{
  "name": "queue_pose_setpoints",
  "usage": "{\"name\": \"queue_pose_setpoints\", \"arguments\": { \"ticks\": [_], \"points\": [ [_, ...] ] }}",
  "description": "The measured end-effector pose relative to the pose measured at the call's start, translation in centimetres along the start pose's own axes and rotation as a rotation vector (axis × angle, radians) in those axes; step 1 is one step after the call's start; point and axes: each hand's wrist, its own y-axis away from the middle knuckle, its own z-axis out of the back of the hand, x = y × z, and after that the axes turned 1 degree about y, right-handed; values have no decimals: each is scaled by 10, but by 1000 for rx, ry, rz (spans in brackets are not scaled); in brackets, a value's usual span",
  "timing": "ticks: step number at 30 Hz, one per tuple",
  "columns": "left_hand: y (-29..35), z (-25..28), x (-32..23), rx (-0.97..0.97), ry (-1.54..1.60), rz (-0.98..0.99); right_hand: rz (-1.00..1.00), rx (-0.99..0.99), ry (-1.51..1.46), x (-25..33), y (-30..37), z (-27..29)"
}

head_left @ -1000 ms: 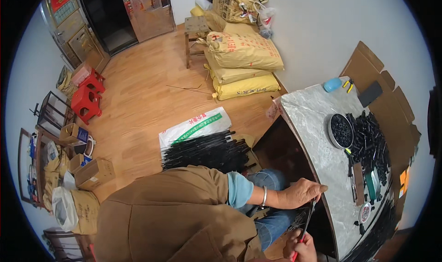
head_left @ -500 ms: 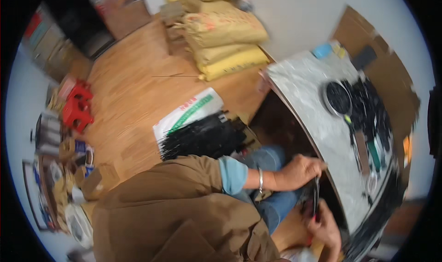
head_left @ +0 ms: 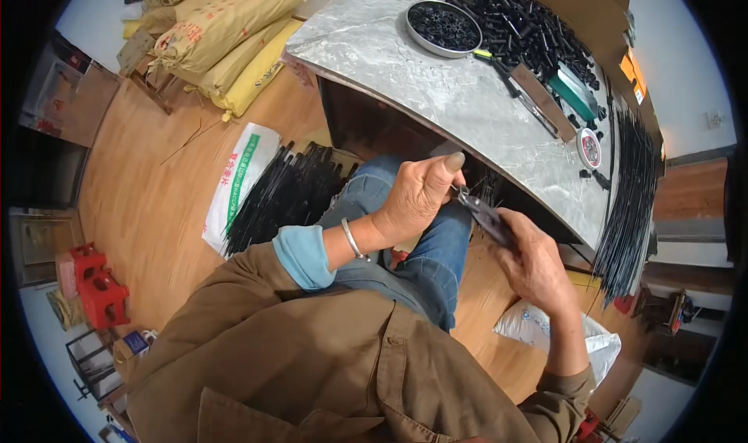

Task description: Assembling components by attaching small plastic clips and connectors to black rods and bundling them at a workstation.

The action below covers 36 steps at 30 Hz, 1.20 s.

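Note:
My left hand point(head_left: 421, 194), with a silver bracelet at the wrist, is closed in a pinch above my knees. Its thumb tip looks greyish and covered. What the fingers hold is too small to make out. Just to the right, my right hand point(head_left: 534, 260) is wrapped round dark grey pliers point(head_left: 485, 213). The jaws of the pliers point at the left fingertips and meet them or nearly so. My right palm hides the handles. Both hands are beside the front edge of the grey marbled table point(head_left: 460, 104).
On the table are a round dish of small black rings point(head_left: 444, 28), a heap of black tubes point(head_left: 522, 22), a green box point(head_left: 573, 92) and long black rods point(head_left: 627, 194). A black rod bundle point(head_left: 284, 194) lies left of my knees. Yellow sacks point(head_left: 226, 38) are stacked behind.
My view has swung right, bringing more of the table into sight. The tool was upright between my hands, the right hand below; now it slants and the right hand is beside the left.

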Motion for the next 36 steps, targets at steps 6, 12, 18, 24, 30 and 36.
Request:
{"name": "queue_pose_setpoints", "arguments": {
  "ticks": [6,12,18,24,30,36],
  "points": [
    [3,4,-7,74,-5,10,-385,326,-934,-10,9,-48],
    [2,3,-10,135,81,114,-258,428,-1123,-14,4,-41],
    [-2,0,-8,170,102,107,-309,444,-1233,-2,12,-27],
    [0,3,-17,232,29,148,-351,499,-1250,-5,15,-23],
    [-3,3,-13,279,68,213,-313,462,-1261,-7,15,-30],
    [-5,-2,-11,262,117,251,-298,479,-1281,-9,16,-33]
  ]
}}
